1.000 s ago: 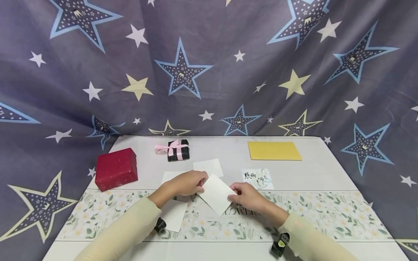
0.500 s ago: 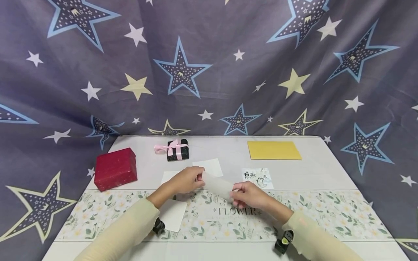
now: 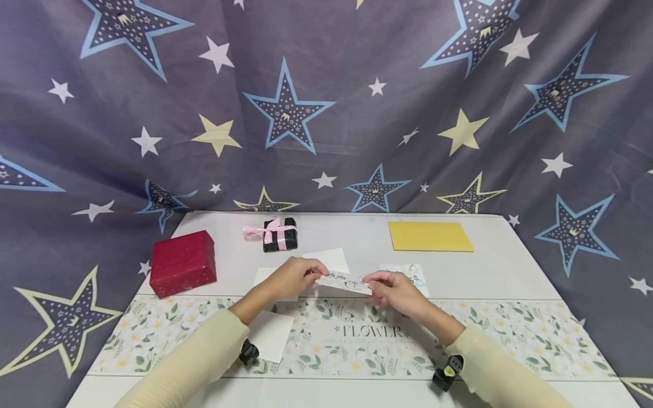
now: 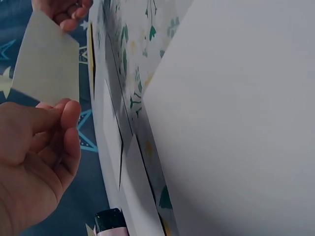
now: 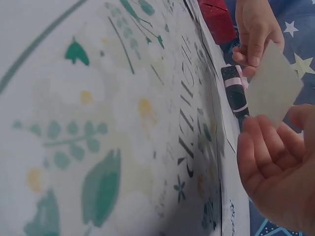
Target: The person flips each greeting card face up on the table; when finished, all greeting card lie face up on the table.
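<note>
Your left hand and right hand each pinch one end of a small white paper card with printed lettering, holding it above the floral-banded white surface. At 10 o'clock sits a red wrapped box; at 11, a black gift box with pink ribbon; at 1, a yellow envelope.

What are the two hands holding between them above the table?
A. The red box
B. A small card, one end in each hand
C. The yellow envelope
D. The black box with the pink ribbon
B: the left hand and the right hand each pinch an end of the small card; the boxes and envelope lie untouched.
</note>
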Action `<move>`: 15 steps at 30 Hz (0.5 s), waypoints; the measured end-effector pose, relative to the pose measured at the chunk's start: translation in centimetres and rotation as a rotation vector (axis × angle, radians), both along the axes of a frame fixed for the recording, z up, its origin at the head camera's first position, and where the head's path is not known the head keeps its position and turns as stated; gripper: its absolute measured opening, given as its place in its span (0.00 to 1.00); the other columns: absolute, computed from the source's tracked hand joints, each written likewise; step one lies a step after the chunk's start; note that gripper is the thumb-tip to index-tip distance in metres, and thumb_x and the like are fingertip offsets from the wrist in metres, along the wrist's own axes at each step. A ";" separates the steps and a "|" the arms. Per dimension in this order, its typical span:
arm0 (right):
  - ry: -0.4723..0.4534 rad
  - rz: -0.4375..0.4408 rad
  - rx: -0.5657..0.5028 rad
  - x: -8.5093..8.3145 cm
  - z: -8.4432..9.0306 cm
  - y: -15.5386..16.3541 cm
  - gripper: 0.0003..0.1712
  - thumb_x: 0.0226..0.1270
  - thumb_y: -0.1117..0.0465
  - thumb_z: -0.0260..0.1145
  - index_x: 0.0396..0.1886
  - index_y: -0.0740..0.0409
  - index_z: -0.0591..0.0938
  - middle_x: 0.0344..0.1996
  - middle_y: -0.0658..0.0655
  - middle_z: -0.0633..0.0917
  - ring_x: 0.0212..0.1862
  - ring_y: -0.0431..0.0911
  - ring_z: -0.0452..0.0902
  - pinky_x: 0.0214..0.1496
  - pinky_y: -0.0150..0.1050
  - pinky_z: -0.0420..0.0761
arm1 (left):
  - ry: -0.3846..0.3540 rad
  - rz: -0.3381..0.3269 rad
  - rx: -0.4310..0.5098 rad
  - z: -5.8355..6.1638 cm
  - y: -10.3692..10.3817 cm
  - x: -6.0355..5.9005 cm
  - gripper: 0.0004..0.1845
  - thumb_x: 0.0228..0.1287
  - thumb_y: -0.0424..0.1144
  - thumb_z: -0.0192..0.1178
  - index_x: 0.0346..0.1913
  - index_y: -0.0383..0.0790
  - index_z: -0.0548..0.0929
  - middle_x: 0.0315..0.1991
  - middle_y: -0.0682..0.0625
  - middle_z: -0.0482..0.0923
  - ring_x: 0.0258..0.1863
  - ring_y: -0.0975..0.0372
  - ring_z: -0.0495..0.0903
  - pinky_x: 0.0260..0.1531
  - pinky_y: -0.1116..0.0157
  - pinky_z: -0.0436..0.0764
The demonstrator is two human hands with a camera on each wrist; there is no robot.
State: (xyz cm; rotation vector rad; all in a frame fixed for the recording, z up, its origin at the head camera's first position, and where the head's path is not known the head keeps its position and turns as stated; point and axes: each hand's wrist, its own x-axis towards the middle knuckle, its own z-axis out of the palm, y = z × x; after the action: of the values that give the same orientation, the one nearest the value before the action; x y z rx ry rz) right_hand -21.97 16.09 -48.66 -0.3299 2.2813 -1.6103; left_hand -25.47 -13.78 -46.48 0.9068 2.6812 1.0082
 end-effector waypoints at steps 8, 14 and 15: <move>0.140 -0.004 0.143 -0.3 0.2 0.4 0.21 0.67 0.60 0.71 0.58 0.56 0.82 0.32 0.52 0.82 0.28 0.42 0.75 0.28 0.31 0.75 | -0.007 -0.046 0.011 0.1 0.9 0.1 0.12 0.76 0.37 0.57 0.56 0.44 0.85 0.44 0.51 0.87 0.38 0.66 0.82 0.41 0.69 0.81; 0.290 0.050 0.308 -0.4 0.1 1.4 0.30 0.62 0.61 0.75 0.64 0.55 0.79 0.31 0.50 0.83 0.30 0.39 0.75 0.31 0.31 0.76 | -0.046 -0.105 -0.055 0.1 2.1 0.4 0.21 0.71 0.40 0.64 0.64 0.42 0.81 0.43 0.53 0.85 0.37 0.68 0.81 0.39 0.70 0.80; 0.313 0.060 0.331 -0.4 0.1 1.7 0.31 0.62 0.61 0.75 0.65 0.56 0.79 0.31 0.49 0.83 0.30 0.39 0.75 0.32 0.31 0.77 | -0.050 -0.121 -0.069 0.1 2.4 0.5 0.23 0.70 0.40 0.66 0.65 0.41 0.79 0.43 0.53 0.84 0.36 0.68 0.81 0.38 0.70 0.80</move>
State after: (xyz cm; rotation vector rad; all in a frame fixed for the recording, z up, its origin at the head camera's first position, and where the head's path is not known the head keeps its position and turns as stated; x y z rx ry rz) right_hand -22.34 17.77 -48.60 -0.5923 2.6877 -1.1900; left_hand -24.96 -11.42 -46.35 1.0026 2.5681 0.8957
